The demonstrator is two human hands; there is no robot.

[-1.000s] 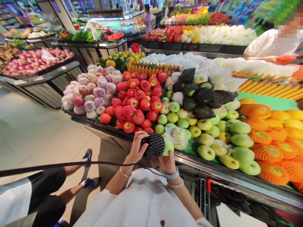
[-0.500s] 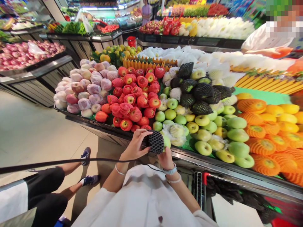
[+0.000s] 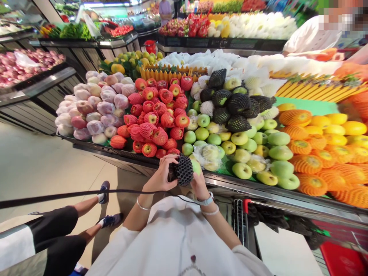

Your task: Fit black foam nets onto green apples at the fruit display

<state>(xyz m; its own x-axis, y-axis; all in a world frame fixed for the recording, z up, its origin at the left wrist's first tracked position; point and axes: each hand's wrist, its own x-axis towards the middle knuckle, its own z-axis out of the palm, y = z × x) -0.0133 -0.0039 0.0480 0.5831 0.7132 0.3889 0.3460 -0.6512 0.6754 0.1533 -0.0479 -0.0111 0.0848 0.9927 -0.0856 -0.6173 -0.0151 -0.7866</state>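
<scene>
I hold a green apple [image 3: 196, 166] in front of my chest, at the front edge of a fruit display. A black foam net sleeve [image 3: 184, 171] covers most of the apple. My left hand [image 3: 162, 174] grips the net's left side with curled fingers. My right hand [image 3: 199, 184] is wrapped under and around the apple's bare green end. Just behind my hands lie loose green apples [image 3: 241, 170] and a heap of red apples in red nets [image 3: 159, 122].
The display's metal front rail [image 3: 258, 189] runs rightwards from my hands. Black-netted fruit [image 3: 237, 107], netted oranges [image 3: 313, 184] and pink-wrapped fruit [image 3: 92, 111] fill the stand. A person's legs [image 3: 86, 209] stand at my left. A red-handled cart [image 3: 247, 226] is below right. Another person [image 3: 322, 34] is far right.
The view has shifted slightly, with the display sliding down-left. Both hands stay on the apple; the black net now covers more of it, leaving less green showing.
</scene>
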